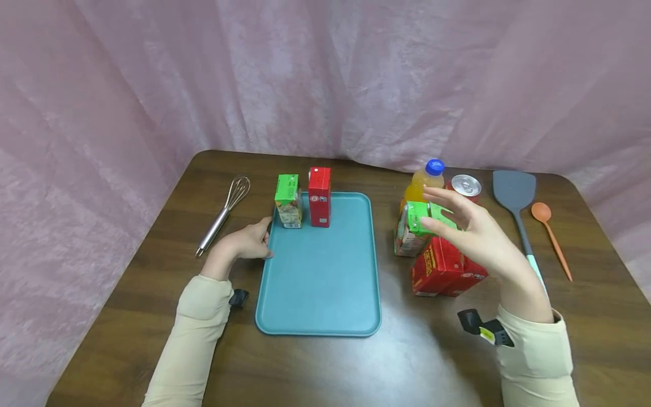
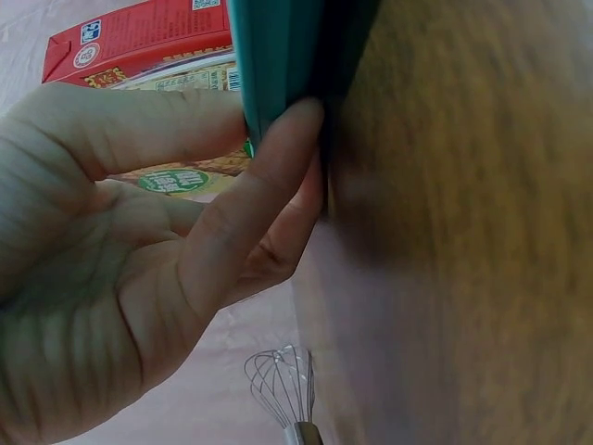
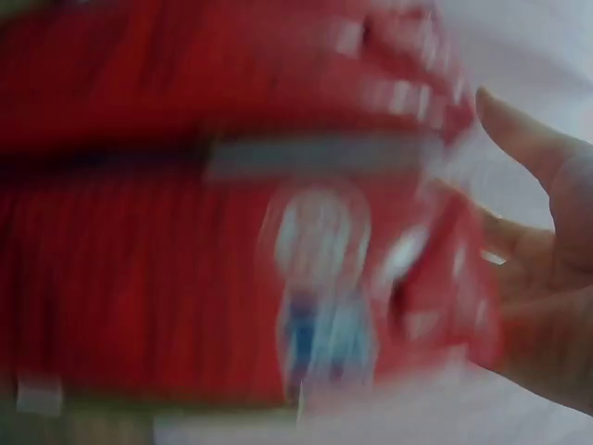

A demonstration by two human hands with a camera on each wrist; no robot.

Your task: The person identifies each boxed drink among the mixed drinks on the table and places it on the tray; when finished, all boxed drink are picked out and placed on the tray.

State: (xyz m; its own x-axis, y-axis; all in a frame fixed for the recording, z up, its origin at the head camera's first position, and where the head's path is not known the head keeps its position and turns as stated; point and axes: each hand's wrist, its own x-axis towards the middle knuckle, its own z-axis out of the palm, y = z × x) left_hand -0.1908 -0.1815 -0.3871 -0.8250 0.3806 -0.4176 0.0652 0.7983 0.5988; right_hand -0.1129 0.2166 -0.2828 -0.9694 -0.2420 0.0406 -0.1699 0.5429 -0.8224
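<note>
My left hand (image 1: 247,240) pinches the left rim of a blue-green tray (image 1: 320,282), thumb above and fingers beneath in the left wrist view. On the tray's far end stand a green-topped drink carton (image 1: 290,206) and a red drink carton (image 1: 320,198), side by side. Over at the right, my right hand (image 1: 475,234) hovers with spread fingers above green-topped cartons (image 1: 413,223) and red cartons (image 1: 438,268), which it partly hides. Red cartons (image 3: 185,278) fill much of the blurred right wrist view, with that hand beyond them.
Behind the right-hand cartons stand an orange juice bottle (image 1: 417,183) with a blue cap and a red can (image 1: 466,185). Farther right lie a grey spatula (image 1: 515,189) and an orange spoon (image 1: 551,237). A whisk (image 1: 224,215) lies left of the tray. A pink curtain (image 1: 325,85) hangs behind the table.
</note>
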